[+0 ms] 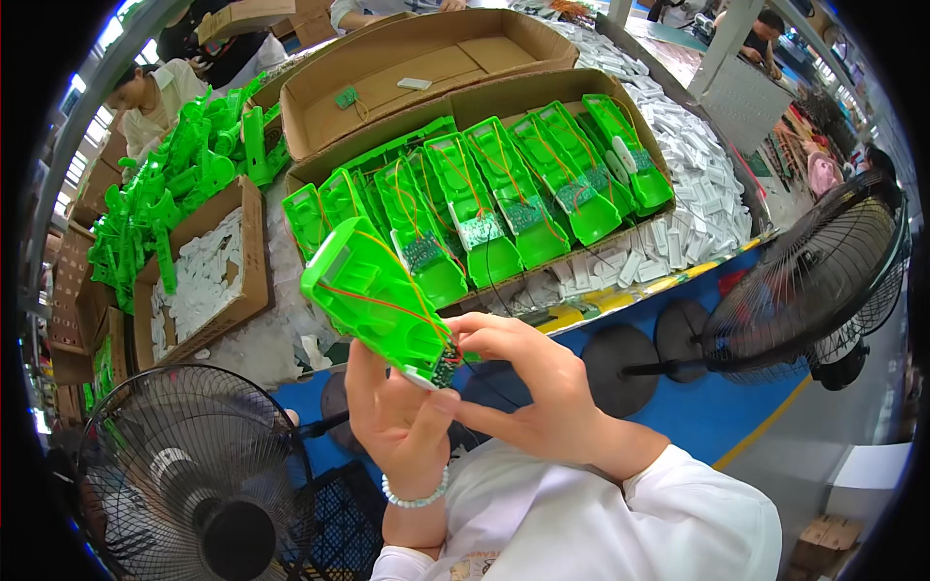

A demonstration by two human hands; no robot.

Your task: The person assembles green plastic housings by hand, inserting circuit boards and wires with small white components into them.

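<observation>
In front of my chest a green plastic housing (373,290) is held up at a tilt, its hollow side towards me. My left hand (395,421) supports its lower end from below, thumb against the edge near a white piece (420,379). A small dark green circuit board (447,368) sits at that end, with red and orange wires running up along the housing. My right hand (542,382) closes its fingertips and thumb about the board's right edge and the wires there. Its fingertips partly cover the board, so how it is seated cannot be made out.
Beyond my hands a cardboard box (334,160) holds several green housings with boards and wires. Behind it another carton (455,50) carries a loose board and a white piece. White parts (693,165) heap up at right, green housings (184,174) at left. Fans (208,465) flank me; a co-worker (160,102) is far left.
</observation>
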